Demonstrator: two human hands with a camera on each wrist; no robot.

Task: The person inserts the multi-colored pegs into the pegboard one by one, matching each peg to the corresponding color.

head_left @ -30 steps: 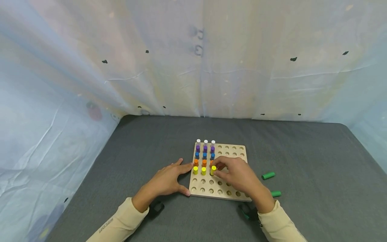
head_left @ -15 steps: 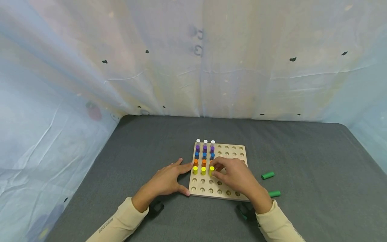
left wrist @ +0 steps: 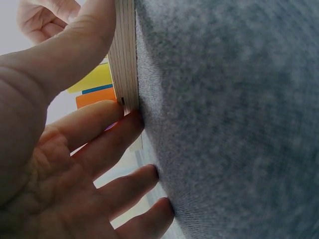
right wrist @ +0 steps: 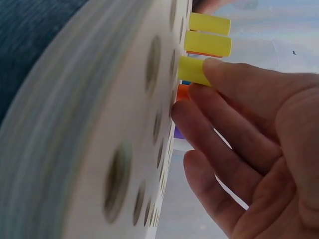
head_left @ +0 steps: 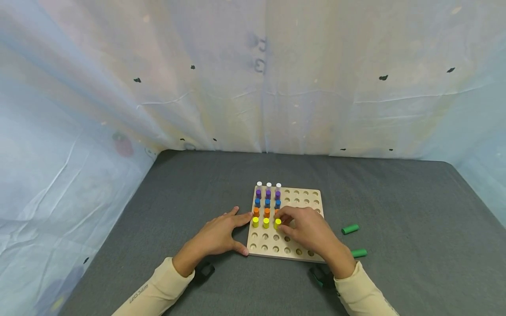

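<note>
A wooden pegboard with rows of round holes lies on the table. Between thumb and fingers, my right hand pinches a yellow peg that stands in the board, third in the yellow row. Two more yellow pegs stand to its left. Behind them rise rows of orange pegs, blue pegs, purple pegs and white pegs. The third orange peg is partly hidden by my right hand. My left hand touches the board's left edge with thumb and fingers spread.
Two green pegs lie loose on the dark grey table, right of the board. A pale printed sheet hangs behind the table and along its left side.
The third yellow peg was tilted and higher a second ago; now it stands upright and lower, level with the other yellow pegs. My left hand has stayed in place.
</note>
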